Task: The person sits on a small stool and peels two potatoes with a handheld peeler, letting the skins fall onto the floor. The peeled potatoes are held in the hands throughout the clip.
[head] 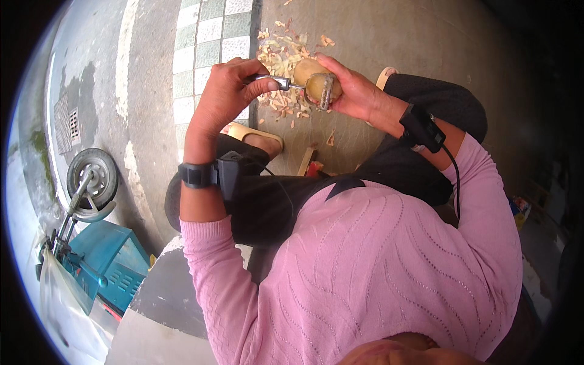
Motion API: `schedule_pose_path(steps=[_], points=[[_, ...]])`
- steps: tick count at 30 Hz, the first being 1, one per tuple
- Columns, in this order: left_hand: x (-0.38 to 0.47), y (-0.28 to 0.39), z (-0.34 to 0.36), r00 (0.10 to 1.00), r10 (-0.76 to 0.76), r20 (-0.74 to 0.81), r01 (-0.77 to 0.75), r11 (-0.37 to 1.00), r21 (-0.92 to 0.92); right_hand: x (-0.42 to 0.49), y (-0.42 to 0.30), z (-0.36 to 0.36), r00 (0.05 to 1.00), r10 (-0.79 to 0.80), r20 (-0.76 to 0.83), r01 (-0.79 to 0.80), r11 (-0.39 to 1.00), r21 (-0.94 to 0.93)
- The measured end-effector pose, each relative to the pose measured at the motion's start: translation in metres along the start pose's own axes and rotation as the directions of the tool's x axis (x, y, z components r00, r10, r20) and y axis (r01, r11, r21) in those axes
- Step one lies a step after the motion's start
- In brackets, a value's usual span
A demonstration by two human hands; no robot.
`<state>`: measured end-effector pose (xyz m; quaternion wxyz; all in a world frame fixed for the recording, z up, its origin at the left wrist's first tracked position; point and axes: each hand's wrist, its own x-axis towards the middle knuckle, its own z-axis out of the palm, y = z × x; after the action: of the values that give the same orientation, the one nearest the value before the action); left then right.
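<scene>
My left hand (237, 89) grips the handle of a metal Y-shaped peeler (284, 83), with the thumb along the handle. The peeler's wide head lies over a potato (311, 69); whether its blade touches the surface I cannot tell. In my right hand (353, 91) is that brownish-yellow potato, fingers cupped around its side and partly hidden by it. Below both hands, a loose heap of pale and brown peelings (284, 57) is spread on the floor (378, 32).
Sandals (255, 137) are on my feet, either side of the peelings. A tiled strip (210, 43) runs along the left. Farther left stand a wheel (92, 179) and a blue vehicle body (107, 258). A piece of wood (306, 162) lies near my legs.
</scene>
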<state>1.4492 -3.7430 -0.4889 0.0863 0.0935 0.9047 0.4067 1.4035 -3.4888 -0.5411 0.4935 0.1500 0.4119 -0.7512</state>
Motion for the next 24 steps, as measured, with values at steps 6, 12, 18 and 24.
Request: schedule_pose_path(steps=[6, 12, 18, 24], points=[[0.002, -0.021, 0.006, 1.0, 0.006, 0.004, -0.005, 0.997, -0.071, 0.005, 0.003, -0.01, 0.996, 0.065, 0.064, -0.057, 0.991, -0.121], [-0.005, -0.058, -0.003, 0.987, -0.127, -0.097, 0.126, 0.992, -0.01, 0.001, -0.005, -0.014, 0.998, 0.062, -0.01, -0.062, 0.998, 0.022], [-0.01, -0.068, -0.03, 0.907, -0.394, -0.149, 0.421, 0.86, 0.29, -0.01, -0.018, -0.023, 0.984, 0.082, 0.157, -0.091, 0.995, 0.049], [0.001, -0.028, -0.004, 0.983, -0.177, 0.044, 0.18, 0.907, -0.381, -0.009, -0.011, -0.024, 0.996, 0.047, 0.08, -0.038, 0.993, -0.108]])
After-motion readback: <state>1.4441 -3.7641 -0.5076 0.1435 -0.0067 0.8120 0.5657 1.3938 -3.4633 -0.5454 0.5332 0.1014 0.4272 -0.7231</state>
